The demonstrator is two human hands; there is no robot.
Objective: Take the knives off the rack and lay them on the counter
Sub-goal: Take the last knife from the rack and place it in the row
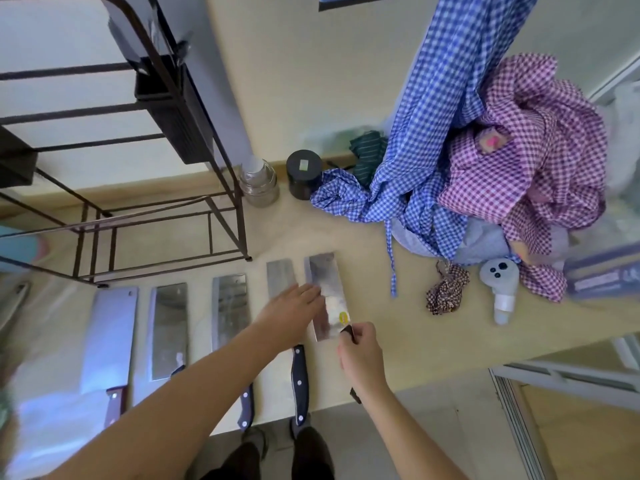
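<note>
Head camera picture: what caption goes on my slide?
Right hand and left hand lay a fifth cleaver beside four on the counter.

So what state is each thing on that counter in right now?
Four cleavers: flat on the counter, side by side.
Fifth cleaver: handle gripped by the right hand, left hand on its blade.
Rack: no knives visible.
Glass jar: upright, lidded.
Black jar: upright, closed.
Checked cloths: crumpled.
</note>
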